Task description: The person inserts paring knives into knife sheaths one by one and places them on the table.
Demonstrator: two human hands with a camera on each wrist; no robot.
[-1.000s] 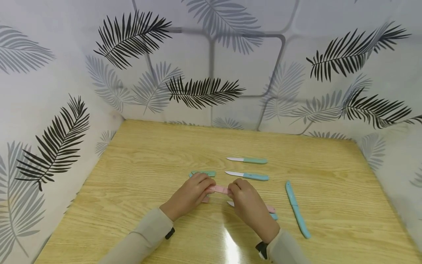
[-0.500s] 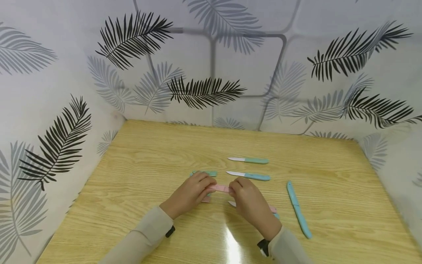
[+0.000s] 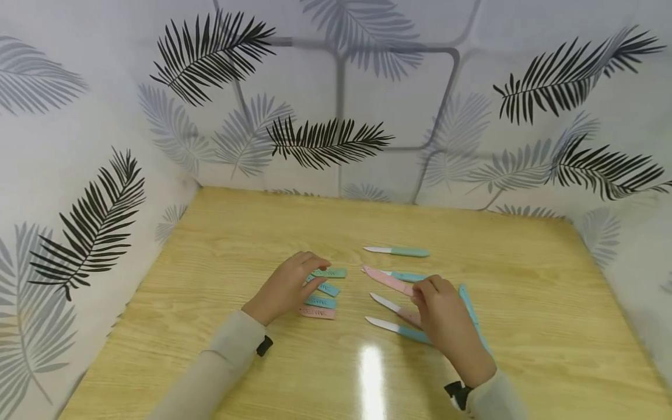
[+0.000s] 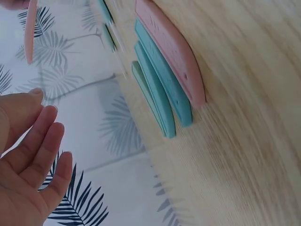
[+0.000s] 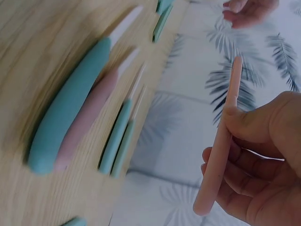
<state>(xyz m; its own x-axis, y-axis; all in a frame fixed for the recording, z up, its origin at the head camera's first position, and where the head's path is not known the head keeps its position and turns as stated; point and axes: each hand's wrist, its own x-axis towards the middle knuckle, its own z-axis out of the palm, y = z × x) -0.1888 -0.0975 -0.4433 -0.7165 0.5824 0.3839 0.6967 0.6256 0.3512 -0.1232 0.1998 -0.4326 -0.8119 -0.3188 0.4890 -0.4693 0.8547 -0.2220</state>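
Note:
My right hand (image 3: 446, 312) pinches a pink paring knife (image 3: 385, 280) by its handle, a pink sheath covering its blade. In the right wrist view the knife (image 5: 218, 160) is held up off the table between thumb and fingers. My left hand (image 3: 289, 286) holds nothing, its fingers loosely bent over a row of blade sheaths. These are a green sheath (image 3: 333, 273), a blue sheath (image 3: 329, 289), another blue sheath (image 3: 321, 302) and a pink sheath (image 3: 318, 313). In the left wrist view the left hand (image 4: 35, 160) is apart from the sheaths.
Bare-bladed paring knives lie right of the sheaths: a green knife (image 3: 409, 252), a blue knife (image 3: 406, 276), a pink knife (image 3: 409, 317) and a nearer blue knife (image 3: 412, 333). A sheathed blue knife (image 3: 469, 303) lies farther right, partly behind my right hand. Patterned cloth (image 3: 378, 111) surrounds the table (image 3: 236, 227).
My left hand has let go of the pink knife and moved slightly left, uncovering the sheaths. My right hand has carried the sheathed knife to the right.

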